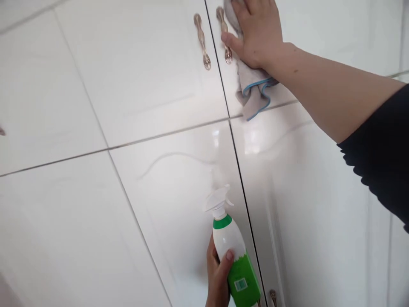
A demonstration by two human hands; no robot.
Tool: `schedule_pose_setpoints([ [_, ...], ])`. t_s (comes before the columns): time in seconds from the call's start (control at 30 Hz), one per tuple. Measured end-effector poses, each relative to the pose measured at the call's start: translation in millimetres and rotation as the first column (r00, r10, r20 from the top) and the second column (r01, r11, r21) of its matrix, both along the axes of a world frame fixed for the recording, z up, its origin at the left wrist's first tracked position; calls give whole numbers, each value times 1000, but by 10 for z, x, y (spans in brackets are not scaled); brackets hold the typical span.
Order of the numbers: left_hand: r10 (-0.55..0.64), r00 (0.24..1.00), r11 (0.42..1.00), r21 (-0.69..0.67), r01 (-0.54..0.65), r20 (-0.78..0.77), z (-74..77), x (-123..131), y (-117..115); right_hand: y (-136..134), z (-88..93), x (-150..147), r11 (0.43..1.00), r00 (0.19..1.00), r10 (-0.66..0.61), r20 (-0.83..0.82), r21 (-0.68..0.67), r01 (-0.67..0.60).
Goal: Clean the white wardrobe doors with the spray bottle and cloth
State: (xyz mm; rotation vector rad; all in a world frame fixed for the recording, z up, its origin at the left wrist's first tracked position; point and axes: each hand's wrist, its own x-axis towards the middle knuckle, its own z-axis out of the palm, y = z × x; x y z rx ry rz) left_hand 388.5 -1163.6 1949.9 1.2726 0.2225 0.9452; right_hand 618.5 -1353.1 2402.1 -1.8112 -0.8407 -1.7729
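Black sleeve (pixel 380 157) at the right edge, that's closest. What's past it?

A bare forearm (pixel 332 89) reaching up to the right hand (pixel 252 34).

Is that hand open or closed?

Open, fingers spread, palm flat against a grey cloth (pixel 254 91) with blue edging. It's pressing the cloth onto one of the white cupboard doors (pixel 143 76).

Where does the cloth sit exactly?

Under the palm, on the upper right door, right beside the vertical gap between the doors. A corner pokes out above the fingers, and the rest hangs below the hand, reaching down to the horizontal gap.

Anything near the thumb?

A metal handle (pixel 224 35). The thumb lies across it, with a matching handle (pixel 202 41) just to the left on the next door.

And the left hand (pixel 217 277)?

Closed, gripping a spray bottle (pixel 233 243) around its white middle, down at the bottom edge of the view.

How's the bottle standing?

Tilted slightly, with its white trigger head (pixel 217 200) pointing up and a green label across the lower part. It's in front of the lower door, close to the vertical gap. I can't tell whether it touches the door.

Anything else down there?

Another metal handle (pixel 273 297), partly cut off by the bottom edge.
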Motion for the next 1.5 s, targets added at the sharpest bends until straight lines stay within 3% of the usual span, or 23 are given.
schedule_pose_setpoints([
  [0.2,5,1000,1000,-4,-5,-15,14,15,14,42,-1001,72,993,998,-19,54,-114,25],
  [0.27,-6,1000,1000,16,6,-13,38,34,-19,-18,-1216,160,984,996,22,87,-176,-7],
  [0.37,2,1000,999,36,-2,-3,64,54,-91,-201,-1327,379,972,993,90,78,-225,-71],
  [0.53,27,999,999,31,-27,17,78,35,-144,-719,-1447,927,979,978,202,53,-28,-201],
  [0.77,46,999,999,31,-45,-23,197,2,-278,-1320,-1573,1469,963,990,109,-84,257,-84],
  [0.83,33,999,999,39,-32,-27,214,9,-321,-1361,-1702,1490,943,991,95,-93,328,-60],
  [0.97,5,1000,999,53,-4,-25,198,43,-315,-1369,-2179,1398,914,992,64,-105,406,-16],
  [1.03,12,999,998,68,-9,-45,189,82,-285,-1446,-2316,1299,902,987,66,-150,433,6],
  [1.1,8,998,997,84,-2,-68,187,139,-267,-1616,-2232,1174,891,975,68,-213,452,36],
  [1.27,-48,995,992,108,58,-90,134,328,-295,-2081,-1412,1061,903,940,42,-339,416,109],
  [1.33,-69,992,991,109,81,-109,70,398,-296,-2083,-1277,1186,935,926,33,-376,338,105],
  [1.4,-84,988,989,113,99,-133,-6,459,-283,-1992,-1411,1364,959,932,6,-361,266,97],
  [1.5,-125,980,980,132,147,-155,-91,539,-263,-1852,-1998,1603,971,961,-25,-277,221,89],
])
